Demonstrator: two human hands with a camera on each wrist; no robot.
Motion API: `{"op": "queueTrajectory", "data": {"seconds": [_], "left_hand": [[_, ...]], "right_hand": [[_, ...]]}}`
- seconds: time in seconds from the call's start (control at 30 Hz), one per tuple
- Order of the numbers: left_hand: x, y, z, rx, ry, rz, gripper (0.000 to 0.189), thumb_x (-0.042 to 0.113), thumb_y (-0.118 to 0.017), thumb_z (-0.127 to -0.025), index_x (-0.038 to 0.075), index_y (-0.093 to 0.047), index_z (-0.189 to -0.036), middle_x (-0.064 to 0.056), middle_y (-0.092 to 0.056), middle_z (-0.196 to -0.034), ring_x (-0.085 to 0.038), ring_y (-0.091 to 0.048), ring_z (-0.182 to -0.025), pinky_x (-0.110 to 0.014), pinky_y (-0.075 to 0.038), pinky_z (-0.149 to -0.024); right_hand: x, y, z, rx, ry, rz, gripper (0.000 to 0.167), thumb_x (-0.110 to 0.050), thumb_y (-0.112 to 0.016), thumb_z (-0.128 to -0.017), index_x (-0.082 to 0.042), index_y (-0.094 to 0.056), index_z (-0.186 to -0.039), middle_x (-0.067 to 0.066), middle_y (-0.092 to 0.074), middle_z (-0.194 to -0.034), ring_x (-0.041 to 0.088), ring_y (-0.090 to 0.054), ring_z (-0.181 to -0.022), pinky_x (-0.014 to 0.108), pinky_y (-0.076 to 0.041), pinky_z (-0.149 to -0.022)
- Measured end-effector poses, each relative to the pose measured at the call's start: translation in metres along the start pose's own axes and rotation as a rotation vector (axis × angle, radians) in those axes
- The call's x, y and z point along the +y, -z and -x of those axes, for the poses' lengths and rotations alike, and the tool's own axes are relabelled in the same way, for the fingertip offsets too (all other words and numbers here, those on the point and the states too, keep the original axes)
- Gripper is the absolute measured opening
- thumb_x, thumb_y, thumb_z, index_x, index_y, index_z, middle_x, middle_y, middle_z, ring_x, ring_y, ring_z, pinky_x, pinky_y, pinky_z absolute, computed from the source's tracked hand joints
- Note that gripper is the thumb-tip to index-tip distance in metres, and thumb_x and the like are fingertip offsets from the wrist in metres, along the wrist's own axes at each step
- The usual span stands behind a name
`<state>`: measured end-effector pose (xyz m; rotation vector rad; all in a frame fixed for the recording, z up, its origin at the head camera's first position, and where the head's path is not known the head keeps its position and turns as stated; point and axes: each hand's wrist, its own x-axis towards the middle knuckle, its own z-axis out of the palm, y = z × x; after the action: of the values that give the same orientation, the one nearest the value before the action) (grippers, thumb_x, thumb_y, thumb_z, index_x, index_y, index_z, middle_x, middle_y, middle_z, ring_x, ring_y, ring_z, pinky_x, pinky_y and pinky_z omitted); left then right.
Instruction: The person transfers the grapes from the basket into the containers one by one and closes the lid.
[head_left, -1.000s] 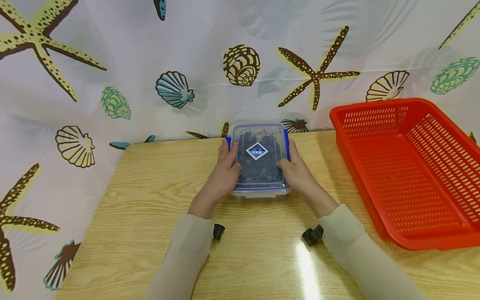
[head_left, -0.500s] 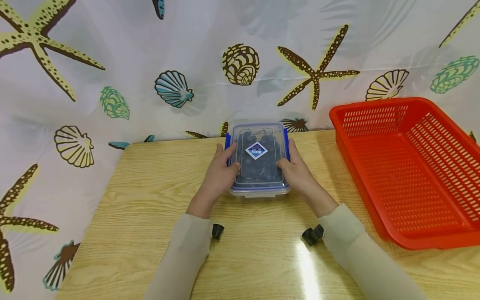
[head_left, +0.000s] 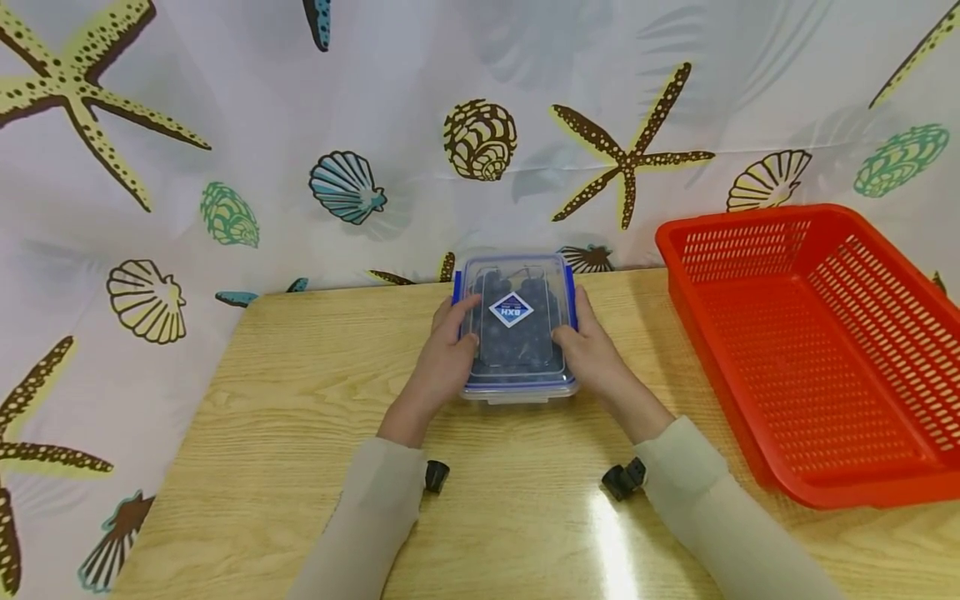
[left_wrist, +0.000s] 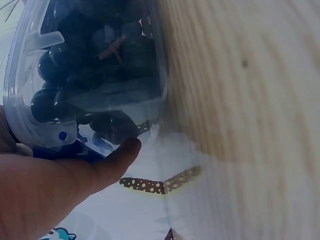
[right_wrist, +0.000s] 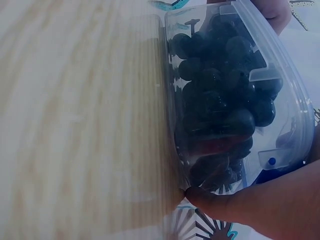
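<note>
A clear plastic food container [head_left: 517, 379] with blue side latches sits on the wooden table near its back edge. Dark round grapes [right_wrist: 215, 100] fill much of it, seen through the wall in both wrist views. Its lid bears a diamond-shaped blue and white label [head_left: 512, 309]. My left hand [head_left: 446, 354] grips the left side, thumb on the lid and a finger along the latch. On the opposite side my right hand [head_left: 592, 350] holds the container, its thumb over the lid edge. The fingertips beneath the sides are partly hidden in the head view.
A large red plastic basket [head_left: 720, 367] with slotted walls stands on the right of the table [head_left: 300, 400]. Behind the table hangs a white cloth [head_left: 412, 100] printed with shells and starfish. A small black camera [head_left: 624, 479] sits at the right wrist.
The left blue latch, which stuck out a little, now lies along the container's side. The left hand has shifted slightly; the right keeps its hold. The head view has tilted up a little.
</note>
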<state>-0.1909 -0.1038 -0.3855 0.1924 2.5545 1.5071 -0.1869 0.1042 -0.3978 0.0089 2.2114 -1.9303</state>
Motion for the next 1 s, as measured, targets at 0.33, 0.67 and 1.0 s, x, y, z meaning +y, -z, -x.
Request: {"op": "queueTrajectory", "data": {"seconds": [0.33,0.67,1.0], "left_hand": [[-0.0015,0.0009,0.0042,-0.021,-0.066,0.000,0.045,0.001,-0.035,-0.105,0.015,-0.051,-0.145,-0.015,0.005,-0.168,-0.029,0.004,-0.153,-0.056,-0.015,-0.117],[0.0012,-0.0015,0.0012,0.016,-0.111,-0.018,0.048,-0.003,-0.036,-0.102,0.010,-0.047,-0.146,-0.017,-0.004,-0.167,-0.029,-0.002,-0.153,-0.051,-0.013,-0.119],[0.0035,-0.0034,0.0017,0.019,-0.044,-0.006,0.047,-0.001,-0.035,-0.103,0.011,-0.044,-0.148,-0.014,-0.001,-0.168,-0.030,-0.002,-0.153,-0.051,-0.012,-0.120]], "right_hand": [[0.0021,-0.0008,0.0001,0.003,0.006,0.005,0.079,-0.007,-0.039,-0.101,-0.012,0.012,-0.162,0.008,0.007,-0.169,0.021,0.006,-0.152,0.042,-0.001,-0.120],[-0.0006,0.0003,-0.0009,0.001,0.006,0.012,0.079,-0.007,-0.038,-0.101,-0.013,0.013,-0.161,0.006,0.009,-0.168,0.020,0.007,-0.152,0.041,0.000,-0.120],[-0.0019,0.0019,-0.0003,0.002,-0.005,0.032,0.079,-0.008,-0.039,-0.101,-0.011,0.012,-0.161,0.008,0.009,-0.168,0.021,0.007,-0.152,0.040,0.000,-0.120]]}}
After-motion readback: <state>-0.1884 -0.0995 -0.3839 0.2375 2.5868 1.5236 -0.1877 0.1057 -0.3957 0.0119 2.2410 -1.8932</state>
